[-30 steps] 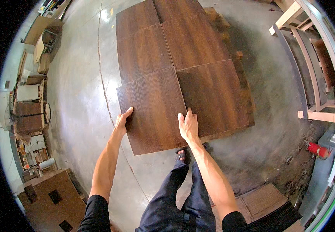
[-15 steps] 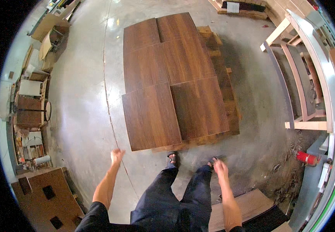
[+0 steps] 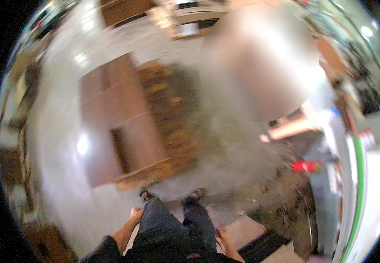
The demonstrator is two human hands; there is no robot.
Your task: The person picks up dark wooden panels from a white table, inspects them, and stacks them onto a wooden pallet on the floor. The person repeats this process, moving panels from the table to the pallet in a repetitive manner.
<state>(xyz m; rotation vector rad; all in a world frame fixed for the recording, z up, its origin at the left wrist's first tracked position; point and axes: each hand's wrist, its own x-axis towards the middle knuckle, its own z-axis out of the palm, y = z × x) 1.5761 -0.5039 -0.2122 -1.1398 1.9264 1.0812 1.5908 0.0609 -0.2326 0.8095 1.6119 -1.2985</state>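
My left hand (image 3: 136, 214) hangs beside my left thigh, fingers curled in and nothing seen in them. By my right hip is my right hand (image 3: 223, 238), partly hidden by my leg and smeared, so its fingers cannot be made out. Neither hand touches the dark brown wood-grain panels (image 3: 111, 103), which lie in rows beyond my feet. Under them a wooden pallet (image 3: 172, 127) shows along the right side and near edge. A dark gap or shadow marks the near panels.
A red cylinder (image 3: 306, 166) is at the right, beside a grey surface (image 3: 323, 193). A long green strip (image 3: 359, 188) runs along a white edge there. Flat boards (image 3: 247, 230) lie low at my right. A large round blur hides the upper right. Brown cardboard (image 3: 45, 241) is at lower left.
The view has swung right, so the panels and pallet now sit further left. Both my hands have come down and in toward my body. The picture is more blurred.
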